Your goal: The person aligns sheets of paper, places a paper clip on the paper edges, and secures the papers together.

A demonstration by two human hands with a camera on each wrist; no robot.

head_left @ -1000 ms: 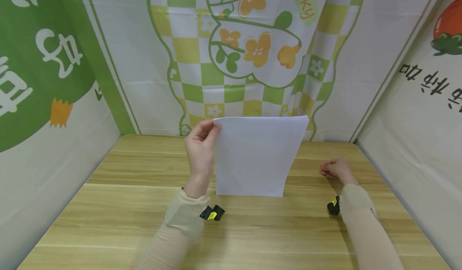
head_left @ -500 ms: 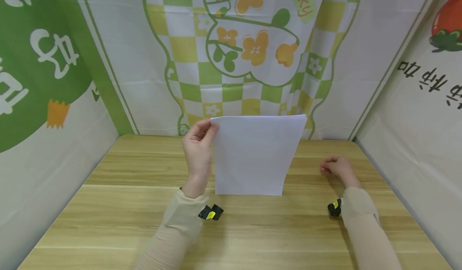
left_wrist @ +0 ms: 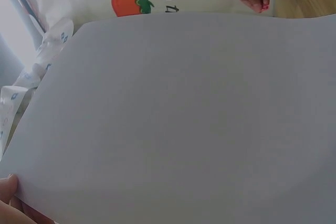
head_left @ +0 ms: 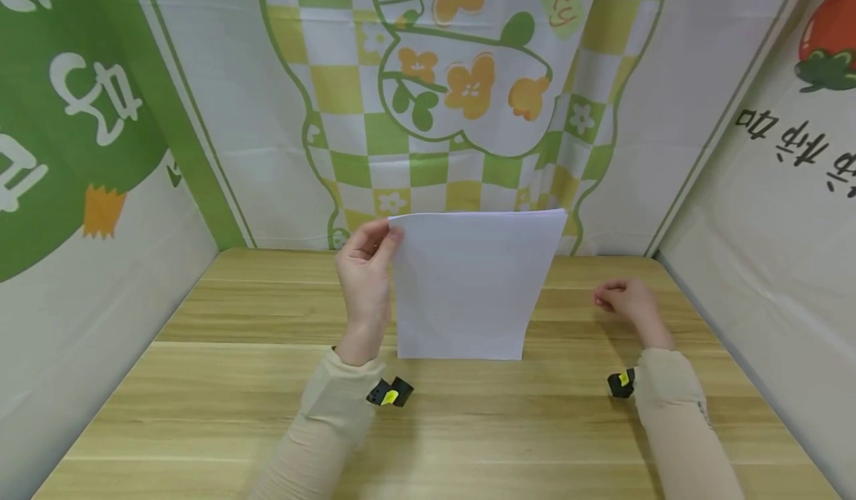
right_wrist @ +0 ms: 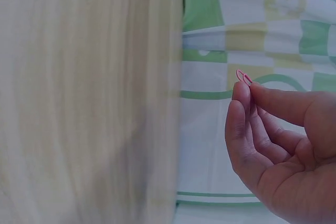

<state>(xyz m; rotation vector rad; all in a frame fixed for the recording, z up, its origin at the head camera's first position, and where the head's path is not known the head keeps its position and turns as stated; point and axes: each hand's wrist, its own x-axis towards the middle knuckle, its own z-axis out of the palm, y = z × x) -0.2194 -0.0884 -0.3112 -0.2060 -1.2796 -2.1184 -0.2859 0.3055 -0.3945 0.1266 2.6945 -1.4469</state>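
Observation:
A few white sheets of paper [head_left: 471,284] stand upright over the table, their bottom edge right at the tabletop. My left hand [head_left: 364,284] pinches the top left corner between thumb and fingers. In the left wrist view the paper [left_wrist: 178,114] fills most of the picture, and only the thumb and part of the fingers show. Off to the right of the paper, my right hand [head_left: 628,303] is held above the table. Its thumb and fingertips pinch a small pink paper clip [right_wrist: 247,79], whose looped end pokes out past the fingertips.
The wooden table [head_left: 234,411] is closed in by printed cloth at the back [head_left: 461,173], left and right. A black device with a yellow mark [head_left: 390,392] sits at the left wrist, and a similar black device [head_left: 622,383] at the right wrist.
My right hand has lifted slightly, still pinching the paper clip. The left hand and paper hold their place on the table; the whole head view has shifted a little.

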